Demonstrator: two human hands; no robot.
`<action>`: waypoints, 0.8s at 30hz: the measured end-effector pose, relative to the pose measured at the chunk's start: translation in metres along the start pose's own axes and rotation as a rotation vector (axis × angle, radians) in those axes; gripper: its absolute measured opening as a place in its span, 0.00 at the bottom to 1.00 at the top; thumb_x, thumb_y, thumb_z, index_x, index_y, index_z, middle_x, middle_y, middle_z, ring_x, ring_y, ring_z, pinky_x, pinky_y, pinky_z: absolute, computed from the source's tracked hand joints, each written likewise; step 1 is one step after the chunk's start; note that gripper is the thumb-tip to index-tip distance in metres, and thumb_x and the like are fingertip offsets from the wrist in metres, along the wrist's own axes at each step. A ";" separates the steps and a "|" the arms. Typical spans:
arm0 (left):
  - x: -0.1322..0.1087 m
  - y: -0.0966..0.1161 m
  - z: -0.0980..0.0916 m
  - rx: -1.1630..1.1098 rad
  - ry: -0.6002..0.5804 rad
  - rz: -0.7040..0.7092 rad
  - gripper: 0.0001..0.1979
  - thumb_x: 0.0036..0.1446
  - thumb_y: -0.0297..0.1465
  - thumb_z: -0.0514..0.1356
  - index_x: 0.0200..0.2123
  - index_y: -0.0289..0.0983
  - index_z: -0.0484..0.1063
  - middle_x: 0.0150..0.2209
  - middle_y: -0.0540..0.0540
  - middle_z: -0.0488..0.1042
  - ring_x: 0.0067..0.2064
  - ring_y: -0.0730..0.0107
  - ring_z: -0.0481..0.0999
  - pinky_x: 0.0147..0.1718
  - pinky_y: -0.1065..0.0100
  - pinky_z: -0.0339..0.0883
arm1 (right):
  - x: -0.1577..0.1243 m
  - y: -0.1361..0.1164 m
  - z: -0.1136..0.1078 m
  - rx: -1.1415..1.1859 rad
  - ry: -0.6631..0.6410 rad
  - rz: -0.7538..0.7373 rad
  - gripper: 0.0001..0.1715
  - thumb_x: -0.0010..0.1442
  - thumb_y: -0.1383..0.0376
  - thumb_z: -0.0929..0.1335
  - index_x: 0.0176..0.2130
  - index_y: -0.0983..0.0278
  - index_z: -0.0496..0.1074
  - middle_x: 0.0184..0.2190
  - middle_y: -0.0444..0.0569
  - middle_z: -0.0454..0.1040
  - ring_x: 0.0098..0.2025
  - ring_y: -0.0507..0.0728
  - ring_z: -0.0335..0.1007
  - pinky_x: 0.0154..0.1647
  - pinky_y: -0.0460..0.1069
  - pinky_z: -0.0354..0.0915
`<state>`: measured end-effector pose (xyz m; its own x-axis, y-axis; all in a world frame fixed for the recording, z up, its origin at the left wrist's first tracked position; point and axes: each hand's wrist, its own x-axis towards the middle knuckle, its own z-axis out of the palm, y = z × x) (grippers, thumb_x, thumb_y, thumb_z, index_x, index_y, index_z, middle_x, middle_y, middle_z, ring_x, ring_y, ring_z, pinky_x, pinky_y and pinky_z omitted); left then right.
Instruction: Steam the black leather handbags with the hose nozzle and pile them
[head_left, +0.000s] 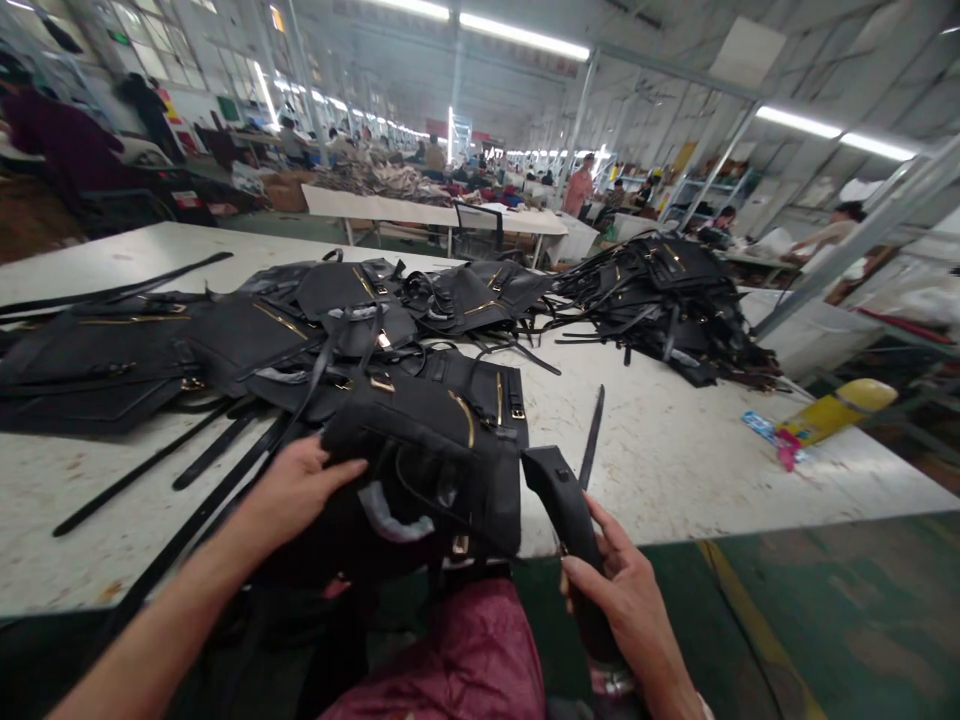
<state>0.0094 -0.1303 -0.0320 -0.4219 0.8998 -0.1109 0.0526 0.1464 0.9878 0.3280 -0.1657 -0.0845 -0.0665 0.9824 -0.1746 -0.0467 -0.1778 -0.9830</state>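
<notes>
A black bag (pixel 424 440) with a gold zip and buckles lies at the table's front edge, partly over my lap. Its handle (pixel 394 520) is wrapped in clear plastic. My left hand (pixel 300 490) is closed on the bag's left edge, the thumb lying on top and the other fingers partly hidden. To the right of the bag, my right hand (pixel 619 585) is wrapped round a wide, curved black strap (pixel 562 500). The strap's broad end points up and left, and its lower part runs down behind my fingers. A thin black strap end (pixel 592 435) shows just beyond it.
More black bags (pixel 262 330) spread across the white table (pixel 660 470), with loose straps between them. A tall bag pile (pixel 667 300) stands at the back right. A yellow bottle-like object (pixel 847 410) lies near the right edge. Other people work at tables further back.
</notes>
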 end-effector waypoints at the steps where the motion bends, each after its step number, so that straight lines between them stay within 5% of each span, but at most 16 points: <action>1: 0.007 0.027 -0.010 0.236 0.007 0.051 0.06 0.33 0.25 0.67 0.18 0.32 0.72 0.16 0.53 0.69 0.23 0.67 0.71 0.19 0.73 0.63 | 0.000 0.001 -0.006 -0.005 0.024 -0.003 0.46 0.48 0.59 0.73 0.59 0.63 0.50 0.26 0.45 0.71 0.20 0.53 0.64 0.18 0.46 0.62; 3: 0.017 0.078 -0.026 0.542 0.124 0.235 0.02 0.40 0.25 0.64 0.20 0.32 0.73 0.16 0.56 0.64 0.32 0.67 0.73 0.24 0.78 0.62 | -0.002 0.002 -0.016 -0.010 0.059 -0.003 0.45 0.49 0.58 0.72 0.59 0.62 0.50 0.24 0.44 0.71 0.20 0.54 0.65 0.18 0.46 0.62; 5: 0.021 0.113 -0.027 0.579 0.140 0.388 0.03 0.43 0.21 0.60 0.26 0.28 0.73 0.17 0.57 0.59 0.40 0.65 0.72 0.30 0.79 0.61 | -0.004 0.004 -0.023 -0.002 0.088 -0.004 0.46 0.49 0.57 0.72 0.59 0.63 0.49 0.22 0.44 0.71 0.20 0.55 0.65 0.18 0.47 0.62; 8: 0.017 0.114 0.000 0.650 -0.029 0.565 0.15 0.43 0.14 0.55 0.36 0.26 0.73 0.19 0.56 0.61 0.36 0.68 0.72 0.31 0.78 0.60 | -0.010 0.008 -0.025 -0.004 0.137 0.000 0.47 0.48 0.56 0.72 0.59 0.63 0.49 0.21 0.44 0.71 0.19 0.55 0.65 0.17 0.46 0.62; 10: 0.011 0.078 0.031 0.918 -0.160 0.703 0.22 0.42 0.13 0.54 0.42 0.32 0.72 0.22 0.53 0.65 0.29 0.69 0.70 0.28 0.75 0.60 | -0.016 0.011 -0.023 -0.001 0.173 0.007 0.47 0.47 0.56 0.73 0.59 0.63 0.51 0.22 0.44 0.71 0.19 0.54 0.64 0.17 0.46 0.62; 13: -0.001 -0.007 0.073 1.368 -0.363 0.763 0.22 0.47 0.17 0.54 0.46 0.38 0.70 0.28 0.44 0.71 0.29 0.63 0.70 0.26 0.68 0.61 | -0.023 0.015 -0.022 0.007 0.219 0.029 0.47 0.45 0.55 0.73 0.58 0.62 0.53 0.24 0.44 0.71 0.20 0.54 0.64 0.18 0.46 0.63; 15: -0.011 -0.063 0.087 1.455 -0.385 0.780 0.21 0.49 0.18 0.52 0.47 0.37 0.69 0.32 0.41 0.71 0.32 0.60 0.70 0.28 0.64 0.63 | -0.027 0.017 -0.024 -0.007 0.240 0.044 0.46 0.45 0.55 0.73 0.57 0.63 0.54 0.25 0.45 0.71 0.20 0.55 0.65 0.18 0.46 0.63; 19: -0.025 -0.134 0.075 1.308 -0.166 0.822 0.27 0.47 0.18 0.54 0.53 0.37 0.63 0.45 0.39 0.68 0.44 0.58 0.66 0.41 0.60 0.62 | -0.030 0.019 -0.032 -0.060 0.242 0.050 0.44 0.47 0.56 0.72 0.58 0.63 0.53 0.26 0.45 0.71 0.21 0.55 0.65 0.19 0.47 0.64; 24: -0.026 -0.154 0.052 1.144 -0.120 0.815 0.28 0.47 0.20 0.56 0.53 0.38 0.62 0.48 0.42 0.66 0.48 0.58 0.63 0.47 0.58 0.58 | -0.028 0.018 -0.029 -0.097 0.098 0.081 0.42 0.49 0.60 0.71 0.59 0.62 0.52 0.30 0.46 0.71 0.22 0.54 0.65 0.20 0.47 0.64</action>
<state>0.0598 -0.1546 -0.1866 0.1589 0.9133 0.3750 0.9615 -0.2294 0.1511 0.3577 -0.1950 -0.0989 0.0322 0.9668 -0.2534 0.0521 -0.2548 -0.9656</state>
